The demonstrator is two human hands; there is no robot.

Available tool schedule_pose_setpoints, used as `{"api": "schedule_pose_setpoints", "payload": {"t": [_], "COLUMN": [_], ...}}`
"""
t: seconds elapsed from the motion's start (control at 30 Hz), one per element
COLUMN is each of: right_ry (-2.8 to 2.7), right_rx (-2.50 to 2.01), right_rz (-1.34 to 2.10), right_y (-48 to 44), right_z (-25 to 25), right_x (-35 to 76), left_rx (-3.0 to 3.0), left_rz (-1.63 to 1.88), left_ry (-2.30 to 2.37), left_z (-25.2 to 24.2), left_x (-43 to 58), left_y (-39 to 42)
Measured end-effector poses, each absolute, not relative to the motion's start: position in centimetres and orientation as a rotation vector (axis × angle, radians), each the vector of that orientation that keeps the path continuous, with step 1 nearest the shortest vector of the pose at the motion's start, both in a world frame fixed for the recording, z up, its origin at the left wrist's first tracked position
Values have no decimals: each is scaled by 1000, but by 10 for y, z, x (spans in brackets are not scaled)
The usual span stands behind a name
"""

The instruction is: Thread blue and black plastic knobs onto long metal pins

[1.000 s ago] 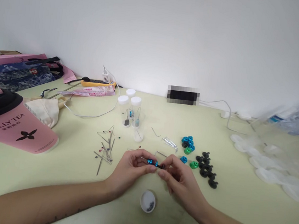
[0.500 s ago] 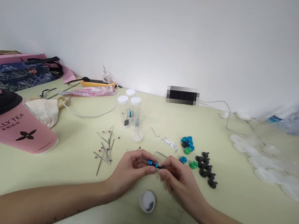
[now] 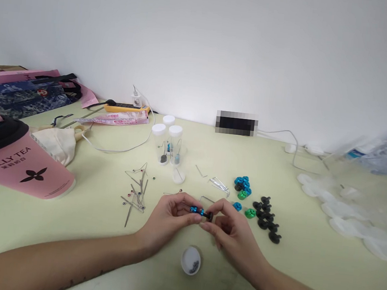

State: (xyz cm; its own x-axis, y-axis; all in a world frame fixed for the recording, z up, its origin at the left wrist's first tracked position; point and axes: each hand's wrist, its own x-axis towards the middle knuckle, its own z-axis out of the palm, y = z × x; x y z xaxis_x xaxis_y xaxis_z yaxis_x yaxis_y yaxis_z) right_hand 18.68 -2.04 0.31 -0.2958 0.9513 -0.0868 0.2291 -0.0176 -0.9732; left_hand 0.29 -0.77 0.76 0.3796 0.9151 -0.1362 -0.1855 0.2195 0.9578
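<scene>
My left hand (image 3: 168,218) pinches a thin metal pin carrying small blue beads (image 3: 196,210) just above the pale green table (image 3: 297,276). My right hand (image 3: 231,232) meets it from the right, thumb and forefinger closed on a small black piece (image 3: 207,215) at the pin's end. Below the hands lies a white cap (image 3: 191,260) with several tiny dark beads in it.
Loose pins (image 3: 136,192) lie left of the hands, three capped clear vials (image 3: 167,144) behind them. Blue and green parts (image 3: 243,187) and black parts (image 3: 267,219) sit to the right. A pink bag (image 3: 22,164) lies far left, white discs (image 3: 345,216) far right.
My right hand has slid slightly left along the pin, bringing the black piece closer to the blue beads. The left hand has barely moved.
</scene>
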Motion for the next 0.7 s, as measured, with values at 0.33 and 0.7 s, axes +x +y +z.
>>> {"api": "schedule_pose_setpoints", "payload": {"t": [0.33,0.7], "right_ry": [-1579,-1550], "right_rx": [-1263,-1138], "right_rz": [1379,1450], "right_y": [-20,-19], "right_z": [2,3], "right_x": [187,188], "left_rx": [1070,1031], "left_rz": [910,919], "left_ry": [836,889], "left_z": [8,8], "left_x": [4,3], "left_y": [-8,-8]}}
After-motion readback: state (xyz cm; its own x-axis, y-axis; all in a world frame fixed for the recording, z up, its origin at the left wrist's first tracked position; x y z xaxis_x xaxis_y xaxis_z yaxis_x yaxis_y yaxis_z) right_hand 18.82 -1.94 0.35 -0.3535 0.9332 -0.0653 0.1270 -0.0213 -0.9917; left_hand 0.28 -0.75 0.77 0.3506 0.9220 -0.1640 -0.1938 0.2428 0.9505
